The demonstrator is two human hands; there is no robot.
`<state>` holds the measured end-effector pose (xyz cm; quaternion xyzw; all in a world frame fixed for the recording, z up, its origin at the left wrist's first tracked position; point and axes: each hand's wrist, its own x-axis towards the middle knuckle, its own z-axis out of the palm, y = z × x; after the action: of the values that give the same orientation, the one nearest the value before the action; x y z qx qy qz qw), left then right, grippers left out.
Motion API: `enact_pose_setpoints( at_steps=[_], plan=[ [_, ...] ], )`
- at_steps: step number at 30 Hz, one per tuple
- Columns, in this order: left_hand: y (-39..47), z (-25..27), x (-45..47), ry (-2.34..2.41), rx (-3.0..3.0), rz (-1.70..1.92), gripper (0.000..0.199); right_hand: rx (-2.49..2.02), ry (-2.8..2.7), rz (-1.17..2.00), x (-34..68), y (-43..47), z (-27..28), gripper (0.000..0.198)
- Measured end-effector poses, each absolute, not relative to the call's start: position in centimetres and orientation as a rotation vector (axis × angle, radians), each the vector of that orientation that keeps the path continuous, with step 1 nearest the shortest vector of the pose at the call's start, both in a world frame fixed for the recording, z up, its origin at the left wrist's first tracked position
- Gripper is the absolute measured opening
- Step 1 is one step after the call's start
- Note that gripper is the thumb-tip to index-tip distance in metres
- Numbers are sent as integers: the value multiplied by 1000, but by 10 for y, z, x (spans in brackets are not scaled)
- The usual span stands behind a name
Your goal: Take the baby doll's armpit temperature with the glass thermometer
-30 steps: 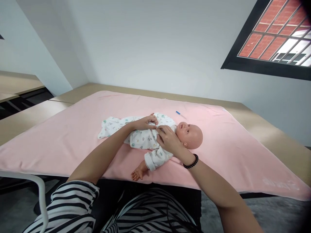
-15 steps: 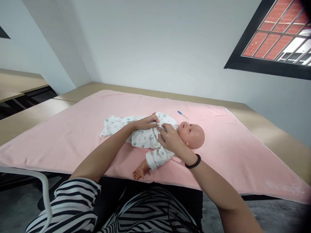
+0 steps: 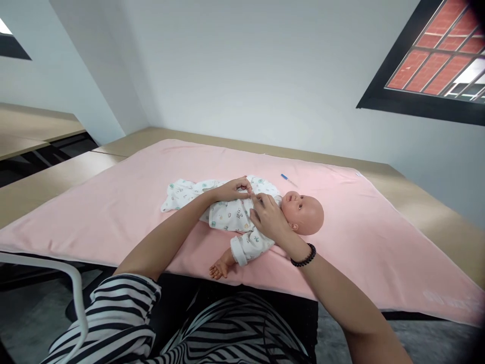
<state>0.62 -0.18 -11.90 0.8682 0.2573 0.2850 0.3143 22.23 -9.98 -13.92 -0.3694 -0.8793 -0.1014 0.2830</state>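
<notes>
Head view, left hand (image 3: pixel 236 189) and right hand (image 3: pixel 270 217) on doll (image 3: pixel 235 216), blurred lettering (image 3: pixel 450 299)

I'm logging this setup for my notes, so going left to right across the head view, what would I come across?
White curved bar, doll's clothed legs, left hand, right hand, doll's head, barred window.
</notes>
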Motion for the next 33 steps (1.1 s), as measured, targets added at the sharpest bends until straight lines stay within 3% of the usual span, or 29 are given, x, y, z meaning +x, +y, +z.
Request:
enact_pose_setpoints(
  at_steps=[8,33],
  plan=[
    [-9,-112,8,696,2278,703,25,-973,-2352,-249,222,-102,-136,30],
    [-12,-110,7,718,2178,759,28,-998,-2353,-284,220,-103,-142,44]
  ],
)
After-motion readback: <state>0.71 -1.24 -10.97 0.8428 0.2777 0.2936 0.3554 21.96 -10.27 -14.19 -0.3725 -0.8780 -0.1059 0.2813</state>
